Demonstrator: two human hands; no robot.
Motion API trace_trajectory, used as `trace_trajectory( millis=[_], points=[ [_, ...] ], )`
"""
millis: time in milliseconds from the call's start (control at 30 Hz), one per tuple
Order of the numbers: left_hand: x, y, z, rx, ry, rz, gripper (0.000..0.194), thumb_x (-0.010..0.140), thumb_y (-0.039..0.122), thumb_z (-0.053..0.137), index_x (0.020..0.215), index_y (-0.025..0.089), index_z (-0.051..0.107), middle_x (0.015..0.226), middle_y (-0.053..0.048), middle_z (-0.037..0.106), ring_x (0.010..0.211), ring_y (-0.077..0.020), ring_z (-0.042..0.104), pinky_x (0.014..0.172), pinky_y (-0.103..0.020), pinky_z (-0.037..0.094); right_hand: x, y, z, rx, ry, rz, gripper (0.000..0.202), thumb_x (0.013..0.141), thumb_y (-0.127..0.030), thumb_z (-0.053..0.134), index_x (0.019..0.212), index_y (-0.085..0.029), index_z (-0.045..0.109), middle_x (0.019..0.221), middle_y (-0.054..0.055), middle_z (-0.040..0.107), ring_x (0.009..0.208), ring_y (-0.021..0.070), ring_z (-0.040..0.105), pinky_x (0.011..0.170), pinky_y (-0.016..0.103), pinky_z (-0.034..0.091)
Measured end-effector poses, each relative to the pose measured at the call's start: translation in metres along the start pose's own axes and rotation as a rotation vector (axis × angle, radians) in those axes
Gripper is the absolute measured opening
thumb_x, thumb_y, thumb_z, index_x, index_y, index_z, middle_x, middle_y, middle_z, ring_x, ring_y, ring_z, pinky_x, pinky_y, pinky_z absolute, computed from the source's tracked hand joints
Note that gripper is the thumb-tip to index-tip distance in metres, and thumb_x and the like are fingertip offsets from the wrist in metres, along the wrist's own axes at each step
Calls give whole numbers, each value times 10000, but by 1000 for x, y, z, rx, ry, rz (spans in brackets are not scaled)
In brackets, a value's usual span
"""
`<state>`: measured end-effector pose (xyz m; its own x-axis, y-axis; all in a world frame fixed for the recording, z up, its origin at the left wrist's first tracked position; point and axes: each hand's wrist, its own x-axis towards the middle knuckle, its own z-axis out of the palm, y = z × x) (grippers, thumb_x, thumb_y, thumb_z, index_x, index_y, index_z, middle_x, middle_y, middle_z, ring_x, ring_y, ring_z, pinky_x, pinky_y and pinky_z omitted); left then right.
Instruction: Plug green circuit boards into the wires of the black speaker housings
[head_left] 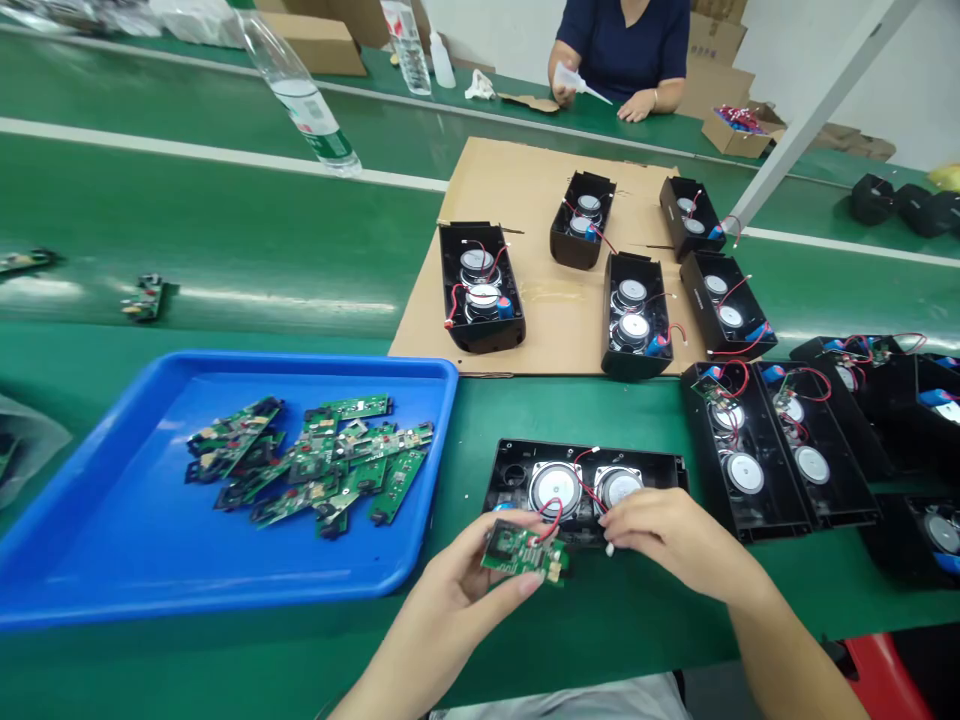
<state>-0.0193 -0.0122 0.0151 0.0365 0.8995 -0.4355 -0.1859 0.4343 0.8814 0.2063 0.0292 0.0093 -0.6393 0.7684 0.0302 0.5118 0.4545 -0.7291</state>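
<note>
A green circuit board (525, 553) is held between the thumb and fingers of my left hand (469, 590), with a red wire plugged into it. Behind it a black speaker housing (585, 455) lies crosswise on the green table, showing two round speakers (555, 488). My right hand (682, 535) is at the housing's right half, its fingertips pinched on a thin wire that ends in a white connector (610, 549). A blue part shows partly behind my left hand.
A blue tray (112, 530) with several circuit boards stands at the left. More black housings lie on cardboard (547, 330) and at the right. Across the conveyor, a person (626, 45) holds a small bottle. A water bottle (311, 110) stands at the upper left.
</note>
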Motion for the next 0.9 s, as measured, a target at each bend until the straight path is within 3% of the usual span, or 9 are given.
trace_trajectory(
  millis=[100, 233, 333, 467, 633, 900],
  points=[
    [9, -4, 10, 181, 56, 118, 268, 628, 253, 747, 895, 256, 718, 886, -33, 751, 789, -228, 704, 659, -242, 565, 9, 1, 11, 36, 234, 136, 174, 888, -124, 506, 797, -193, 637, 740, -4, 688, 655, 134, 650, 594, 224, 518],
    [12, -9, 19, 433, 152, 240, 265, 718, 307, 657, 975, 252, 697, 832, -14, 752, 600, -185, 682, 427, -203, 497, 15, 2, 27, -190, 442, 142, 185, 894, -159, 447, 811, -152, 613, 670, 28, 631, 571, 149, 588, 525, 254, 471],
    [12, -13, 23, 557, 173, 353, 268, 779, 315, 588, 1019, 238, 681, 713, 21, 729, 428, -119, 568, 406, -199, 468, 18, -2, 35, -295, 410, 92, 273, 928, -168, 375, 782, -144, 604, 678, 50, 603, 611, 166, 564, 564, 279, 460],
    [14, -18, 22, 622, 169, 395, 291, 812, 311, 558, 1073, 229, 659, 551, 62, 657, 341, -95, 481, 359, -183, 428, 21, -10, 37, -243, 303, 27, 320, 965, -191, 330, 820, -148, 612, 726, 53, 586, 664, 162, 539, 608, 271, 449],
    [16, -22, 17, 555, 151, 356, 297, 804, 286, 568, 1086, 222, 637, 792, 12, 759, 555, -140, 680, 489, -191, 533, 22, -13, 39, -212, 290, 8, 322, 968, -199, 343, 787, -150, 604, 699, 36, 561, 651, 151, 507, 606, 260, 422],
    [18, -22, 16, 505, 67, 267, 350, 822, 301, 529, 1155, 230, 607, 805, 12, 765, 688, -198, 731, 609, -269, 608, 23, -14, 41, -301, 306, -28, 367, 977, -201, 319, 727, -155, 583, 695, 37, 570, 643, 146, 481, 589, 258, 392]
  ],
)
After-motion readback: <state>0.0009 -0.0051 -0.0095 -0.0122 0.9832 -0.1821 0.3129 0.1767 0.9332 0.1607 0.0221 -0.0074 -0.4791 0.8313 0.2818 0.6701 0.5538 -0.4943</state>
